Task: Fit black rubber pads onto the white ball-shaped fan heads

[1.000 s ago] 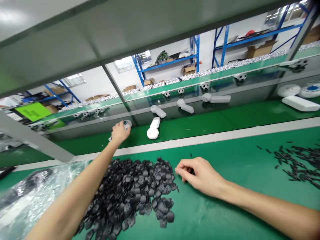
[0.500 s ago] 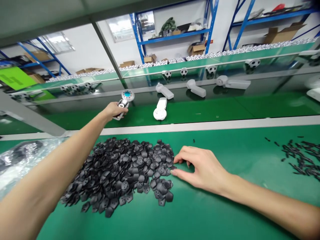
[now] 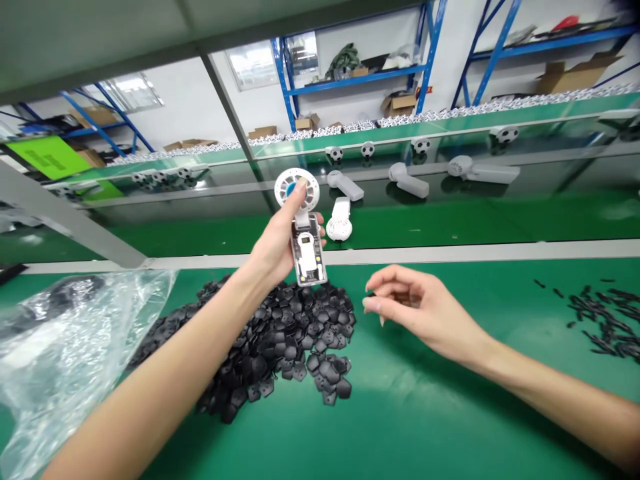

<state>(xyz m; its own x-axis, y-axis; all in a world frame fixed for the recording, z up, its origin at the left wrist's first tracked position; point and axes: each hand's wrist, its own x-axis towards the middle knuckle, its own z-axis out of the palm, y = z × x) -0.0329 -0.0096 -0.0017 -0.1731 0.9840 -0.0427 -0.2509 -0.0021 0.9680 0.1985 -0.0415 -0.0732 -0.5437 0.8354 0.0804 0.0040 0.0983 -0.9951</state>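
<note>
As the left hand wraps its fingers around a handheld fan with an exposed circuit board, its thumb pressed on the blue-centered head, the right hand pinches a small black piece, mostly hidden, between thumb and forefinger, the other fingers curled. The fan is held up over the far side of a pile of black pentagonal pieces on a green worktable. A clear plastic bag lies at left, slender black parts at right. Farther off sit white fan bodies and soccer-ball-patterned pieces. Markings on a lime-green panel, far left, and a red sign are too small to read.
</note>
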